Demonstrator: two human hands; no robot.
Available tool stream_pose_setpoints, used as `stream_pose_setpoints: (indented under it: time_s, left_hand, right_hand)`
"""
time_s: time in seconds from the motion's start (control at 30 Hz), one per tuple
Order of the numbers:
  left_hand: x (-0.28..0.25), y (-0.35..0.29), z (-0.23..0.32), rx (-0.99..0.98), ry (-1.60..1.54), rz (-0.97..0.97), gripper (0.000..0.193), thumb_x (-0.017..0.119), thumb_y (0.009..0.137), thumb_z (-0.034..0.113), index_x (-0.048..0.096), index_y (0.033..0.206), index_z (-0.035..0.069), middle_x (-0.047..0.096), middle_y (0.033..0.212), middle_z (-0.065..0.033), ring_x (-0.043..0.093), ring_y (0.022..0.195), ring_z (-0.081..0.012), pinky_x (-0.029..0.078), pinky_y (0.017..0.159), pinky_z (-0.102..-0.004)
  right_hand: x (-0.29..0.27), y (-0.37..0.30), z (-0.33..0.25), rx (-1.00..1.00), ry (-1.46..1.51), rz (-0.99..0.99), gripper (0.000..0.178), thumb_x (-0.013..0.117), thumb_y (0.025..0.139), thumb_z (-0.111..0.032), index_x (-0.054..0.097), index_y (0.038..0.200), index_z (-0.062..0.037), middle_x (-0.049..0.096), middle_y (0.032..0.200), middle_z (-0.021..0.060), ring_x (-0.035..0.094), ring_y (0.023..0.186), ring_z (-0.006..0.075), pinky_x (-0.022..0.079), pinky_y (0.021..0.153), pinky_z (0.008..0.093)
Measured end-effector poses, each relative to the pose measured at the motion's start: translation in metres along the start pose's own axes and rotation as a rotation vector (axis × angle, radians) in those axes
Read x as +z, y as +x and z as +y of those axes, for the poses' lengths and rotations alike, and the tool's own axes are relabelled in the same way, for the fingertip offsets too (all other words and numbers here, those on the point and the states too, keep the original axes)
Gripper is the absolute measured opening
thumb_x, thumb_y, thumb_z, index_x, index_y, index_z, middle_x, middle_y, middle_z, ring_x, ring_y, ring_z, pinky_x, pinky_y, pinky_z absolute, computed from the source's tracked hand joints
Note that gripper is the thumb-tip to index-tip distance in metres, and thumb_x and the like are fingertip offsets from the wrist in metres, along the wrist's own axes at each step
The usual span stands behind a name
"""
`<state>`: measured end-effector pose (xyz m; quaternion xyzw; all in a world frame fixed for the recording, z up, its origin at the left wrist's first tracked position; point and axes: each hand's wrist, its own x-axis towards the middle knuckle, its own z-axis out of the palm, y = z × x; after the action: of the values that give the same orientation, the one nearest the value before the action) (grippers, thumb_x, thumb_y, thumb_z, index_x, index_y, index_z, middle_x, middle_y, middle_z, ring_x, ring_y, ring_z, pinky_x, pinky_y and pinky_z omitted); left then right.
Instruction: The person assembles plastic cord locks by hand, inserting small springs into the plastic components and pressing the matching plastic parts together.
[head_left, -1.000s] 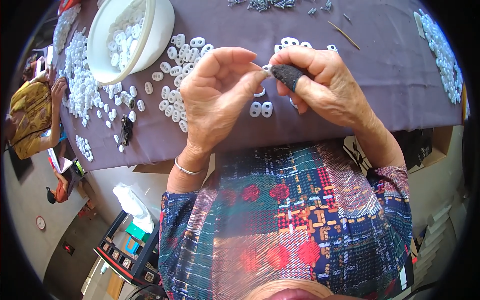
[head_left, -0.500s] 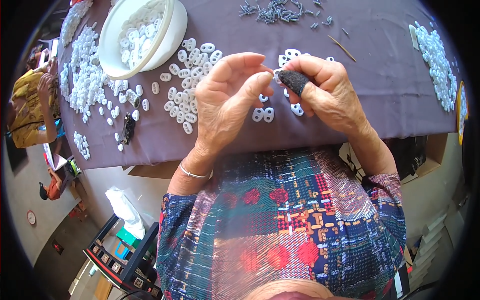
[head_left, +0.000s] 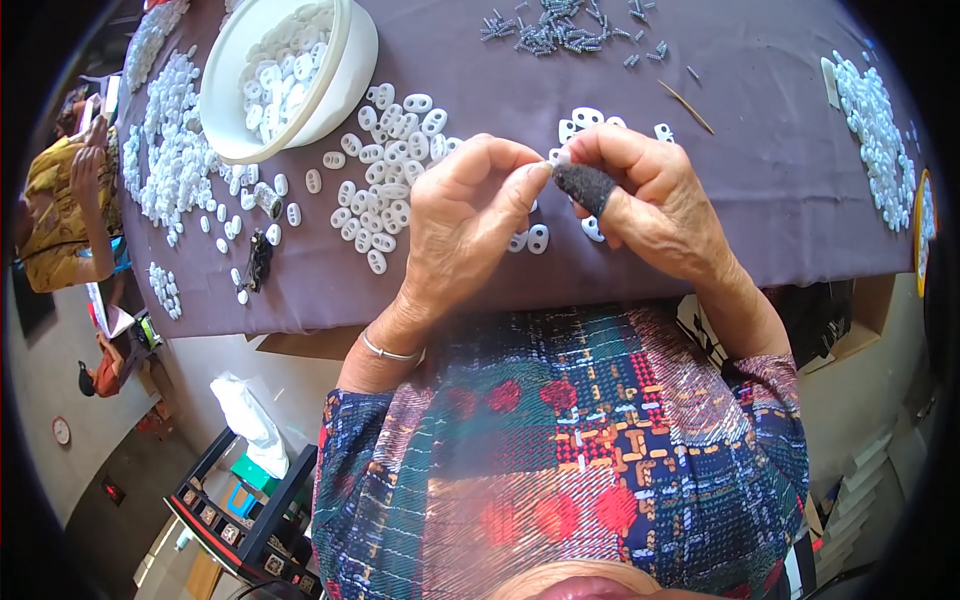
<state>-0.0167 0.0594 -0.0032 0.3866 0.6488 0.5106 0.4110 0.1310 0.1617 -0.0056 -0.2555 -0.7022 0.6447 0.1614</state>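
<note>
My left hand [head_left: 465, 210] and my right hand [head_left: 655, 195] meet fingertip to fingertip above the table's near side. Thumb and forefinger of the left are pinched together against a small white plastic piece [head_left: 556, 158], mostly hidden by the fingers. My right hand grips that piece; its thumb wears a black cloth finger cover [head_left: 585, 187]. White oval two-holed plastic pieces [head_left: 375, 200] are heaped beside my left hand. More two-holed pieces [head_left: 538, 238] lie beneath and beyond both hands, partly covered by them.
A white tub [head_left: 365, 60] of two-holed pieces stands at the far left, beside piles of small white parts [head_left: 175, 140]. Small metal springs [head_left: 565, 28] and a thin brown stick [head_left: 686, 106] lie beyond my hands. More white parts [head_left: 875, 130] spread at right. Another person [head_left: 70, 205] sits at left.
My left hand has moved slightly right, and its thumb and forefinger have closed together at the right fingertips. The right hand stays nearly in place.
</note>
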Motion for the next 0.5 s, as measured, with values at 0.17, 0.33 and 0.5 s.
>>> stream_pose_setpoints:
  time_s: [0.17,0.33,0.5]
  left_hand:
    - [-0.0009,-0.0009,0.0001,-0.001,0.009,-0.011,0.01,0.061,0.083,0.008,0.059,0.085,-0.001,0.056,0.067,-0.0018,0.053,0.056,-0.0061,0.043,0.05,-0.0202]
    - [-0.0005,-0.0006,0.0018,-0.008,-0.001,-0.033,0.008,0.06,0.083,0.007,0.059,0.085,-0.001,0.056,0.068,-0.0024,0.053,0.056,-0.0067,0.043,0.05,-0.0207]
    - [0.0015,0.001,-0.0042,0.155,0.057,-0.002,0.005,0.059,0.083,0.003,0.059,0.085,-0.001,0.054,0.07,-0.0039,0.053,0.057,-0.0089,0.043,0.051,-0.0217]
  right_hand:
    - [0.0009,-0.0007,-0.0006,-0.051,-0.105,0.022,0.016,0.05,0.087,-0.008,0.057,0.099,-0.0004,0.056,0.067,0.0015,0.046,0.049,0.0019,0.037,0.043,0.0163]
    - [-0.0012,0.0017,0.0013,-0.165,-0.229,0.023,0.015,0.052,0.086,-0.008,0.057,0.096,0.0023,0.058,0.073,0.0019,0.052,0.063,0.0075,0.042,0.056,0.0208]
    - [-0.0048,0.0019,-0.0014,-0.078,-0.213,-0.002,0.014,0.054,0.086,-0.008,0.057,0.093,0.0033,0.057,0.076,0.0019,0.052,0.07,0.0083,0.043,0.062,0.0221]
